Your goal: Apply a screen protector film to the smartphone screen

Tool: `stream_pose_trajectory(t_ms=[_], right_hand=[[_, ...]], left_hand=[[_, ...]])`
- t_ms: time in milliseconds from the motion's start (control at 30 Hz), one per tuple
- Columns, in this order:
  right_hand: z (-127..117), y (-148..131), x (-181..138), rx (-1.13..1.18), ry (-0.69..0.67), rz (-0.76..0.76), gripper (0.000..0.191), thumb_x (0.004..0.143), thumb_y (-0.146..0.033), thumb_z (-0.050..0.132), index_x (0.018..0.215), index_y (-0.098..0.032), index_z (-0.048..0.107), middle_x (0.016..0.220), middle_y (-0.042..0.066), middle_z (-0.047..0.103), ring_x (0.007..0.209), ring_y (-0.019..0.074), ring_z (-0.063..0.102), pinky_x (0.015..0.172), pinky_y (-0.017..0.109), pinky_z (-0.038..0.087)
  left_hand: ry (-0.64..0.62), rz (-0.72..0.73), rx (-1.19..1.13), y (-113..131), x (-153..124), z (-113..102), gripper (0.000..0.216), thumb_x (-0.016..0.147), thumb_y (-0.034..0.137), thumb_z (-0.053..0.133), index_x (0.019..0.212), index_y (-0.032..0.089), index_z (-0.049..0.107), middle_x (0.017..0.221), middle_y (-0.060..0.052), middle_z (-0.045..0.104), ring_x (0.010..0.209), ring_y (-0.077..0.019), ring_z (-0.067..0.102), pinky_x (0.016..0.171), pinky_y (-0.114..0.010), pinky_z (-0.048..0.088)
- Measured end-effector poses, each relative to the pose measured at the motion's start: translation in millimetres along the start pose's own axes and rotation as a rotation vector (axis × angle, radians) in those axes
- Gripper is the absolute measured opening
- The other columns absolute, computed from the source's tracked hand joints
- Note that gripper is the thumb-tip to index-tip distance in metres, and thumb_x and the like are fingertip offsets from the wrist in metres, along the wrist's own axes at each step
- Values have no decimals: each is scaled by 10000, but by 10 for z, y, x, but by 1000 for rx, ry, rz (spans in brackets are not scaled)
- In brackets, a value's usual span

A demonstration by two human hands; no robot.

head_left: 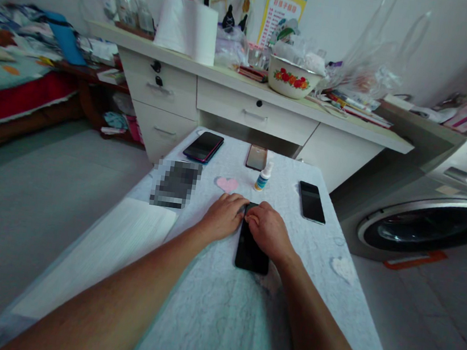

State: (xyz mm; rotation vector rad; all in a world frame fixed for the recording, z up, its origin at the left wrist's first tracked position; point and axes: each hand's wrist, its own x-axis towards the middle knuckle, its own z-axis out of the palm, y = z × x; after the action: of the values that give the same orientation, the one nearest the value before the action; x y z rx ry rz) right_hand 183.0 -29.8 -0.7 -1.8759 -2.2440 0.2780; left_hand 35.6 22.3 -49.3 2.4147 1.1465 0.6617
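A black smartphone (252,253) lies flat on the cloth-covered table in front of me, its top part hidden by my hands. At its upper left edge my left hand (224,216) is closed, the fingers curled against the phone's edge and top corner. My right hand (268,229) rests over the phone's upper part with fingers pressed together; whatever they pinch, if anything, is too small to make out. Beyond the hands stands a small white spray bottle (263,177) with a blue and yellow label.
Other phones lie around: one at the right (312,202), a dark one at the back left (204,147), and a phone or case (257,157) at the back. A pixelated dark item (176,183) and a white sheet (106,258) lie left. A washing machine (426,183) stands right.
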Motion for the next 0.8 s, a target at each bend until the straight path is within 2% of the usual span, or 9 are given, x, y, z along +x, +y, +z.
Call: stream_pose_trajectory(t_ms=[800], right_hand=[[29, 23, 7, -19, 18, -1, 196, 936, -230, 479, 860, -184, 653, 918, 50, 575, 829, 148, 562, 746, 245, 372]], left_hand=[[-2, 4, 10, 34, 1, -31, 352, 852, 171, 495, 1195, 186, 576, 1227, -76, 608, 1166, -229, 517, 1037, -400, 396]])
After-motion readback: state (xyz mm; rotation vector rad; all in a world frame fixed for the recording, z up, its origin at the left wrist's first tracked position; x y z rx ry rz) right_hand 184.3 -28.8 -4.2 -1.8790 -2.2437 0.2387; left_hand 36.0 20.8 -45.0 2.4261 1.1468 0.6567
